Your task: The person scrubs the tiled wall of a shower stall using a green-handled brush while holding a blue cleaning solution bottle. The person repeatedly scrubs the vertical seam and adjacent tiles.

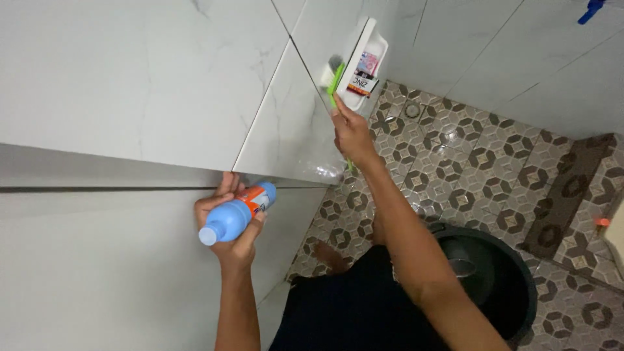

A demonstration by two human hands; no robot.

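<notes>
Arms stretch out from the person toward the white marbled tile wall (130, 84), each at its own height. The left hand (229, 224) is drawn in near the body, forearm rising straight from the bottom edge, its grip clamped around a light blue bottle (235, 218) with an orange and white label. The bottle lies nearly level, cap end pointing away from the wall, while the fingertips at its far end brush the tile just below a dark seam. The right arm runs long and straight, reaching well past the left. The right hand (353, 135) has its grip closed on a green brush (335, 81), whose head presses against the wall beside a white wall-mounted tray (379, 47) holding a few small packets.

Most of the brush handle is buried in the fist; only a sliver of green pokes out below the wrist, and the bristles are too blurred to make out. A smeared wet patch shows on the tile below that hand. A dark bucket (513, 286) stands on the patterned floor (494, 162), partly covered by the right forearm. A blue object at the top right corner is cut off.
</notes>
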